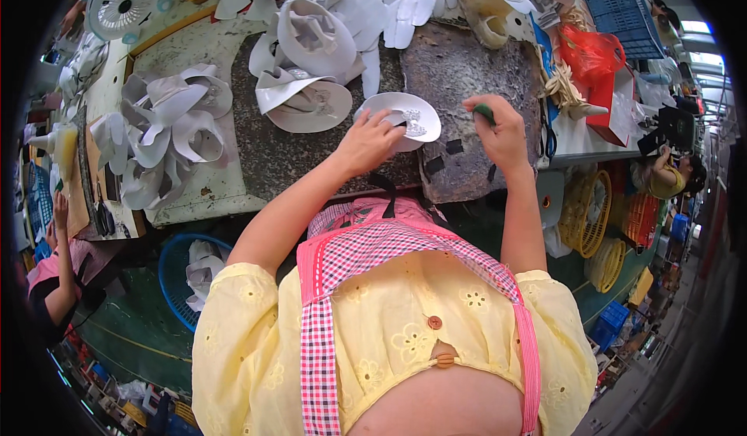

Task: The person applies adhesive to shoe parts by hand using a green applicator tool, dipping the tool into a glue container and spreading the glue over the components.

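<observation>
On the dark work board lies a white oval shoe upper (430, 120) with a patch of silvery sparkle at its centre. My left hand (369, 143) holds it, fingers over its left part. A small black spot shows by the fingertips; I cannot make out what it is. To the right, my right hand (500, 131) is raised over the grey slab, apart from the upper, its fingers curled. A small dark green piece (484, 113) shows at its thumb and fingers; whether it is held or worn is unclear. Left of the upper, another sparkly white upper (315, 107) lies below a white pile (315, 39).
More white uppers (167, 117) are heaped at the left. A worn grey slab (471, 70) with black patches covers the right of the table. Beyond it sit a red bag (591, 53) and a blue crate (618, 8). A blue basket (177, 284) stands below left. Another person's arm (62, 261) shows at far left.
</observation>
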{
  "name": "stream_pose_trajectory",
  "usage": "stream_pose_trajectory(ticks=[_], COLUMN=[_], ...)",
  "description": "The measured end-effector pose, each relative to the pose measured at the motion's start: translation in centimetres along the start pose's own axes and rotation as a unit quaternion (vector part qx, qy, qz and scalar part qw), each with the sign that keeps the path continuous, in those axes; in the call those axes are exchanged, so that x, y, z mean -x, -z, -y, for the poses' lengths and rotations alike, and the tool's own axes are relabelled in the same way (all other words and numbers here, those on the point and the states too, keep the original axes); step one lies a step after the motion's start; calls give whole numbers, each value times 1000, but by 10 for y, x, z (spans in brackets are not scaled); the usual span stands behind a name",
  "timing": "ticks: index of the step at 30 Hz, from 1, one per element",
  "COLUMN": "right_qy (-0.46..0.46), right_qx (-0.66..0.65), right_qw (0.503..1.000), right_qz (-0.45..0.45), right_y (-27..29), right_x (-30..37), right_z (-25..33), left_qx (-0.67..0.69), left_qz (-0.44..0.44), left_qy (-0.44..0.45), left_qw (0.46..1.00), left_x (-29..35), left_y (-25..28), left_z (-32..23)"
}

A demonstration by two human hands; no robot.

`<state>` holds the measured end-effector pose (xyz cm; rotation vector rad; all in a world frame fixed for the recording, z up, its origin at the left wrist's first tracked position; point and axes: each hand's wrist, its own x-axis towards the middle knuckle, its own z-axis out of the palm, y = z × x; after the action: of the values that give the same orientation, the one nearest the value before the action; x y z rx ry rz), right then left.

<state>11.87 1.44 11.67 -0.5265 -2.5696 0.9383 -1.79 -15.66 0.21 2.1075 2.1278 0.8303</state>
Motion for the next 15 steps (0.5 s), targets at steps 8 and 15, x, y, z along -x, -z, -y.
stream_pose_trajectory(ticks=[8,15], right_qy=[-1,-29], right_qx=[-33,-418], right_qw=[997,848], right_qz=[77,325], right_y=[13,21], right_x=[-11,-29], right_z=[-62,-91], left_qx=[651,687], left_qz=[-25,-116], left_qy=[368,438], left_qw=[663,568], left_x=[-46,-46], left_y=[60,61], left_z=[18,-18])
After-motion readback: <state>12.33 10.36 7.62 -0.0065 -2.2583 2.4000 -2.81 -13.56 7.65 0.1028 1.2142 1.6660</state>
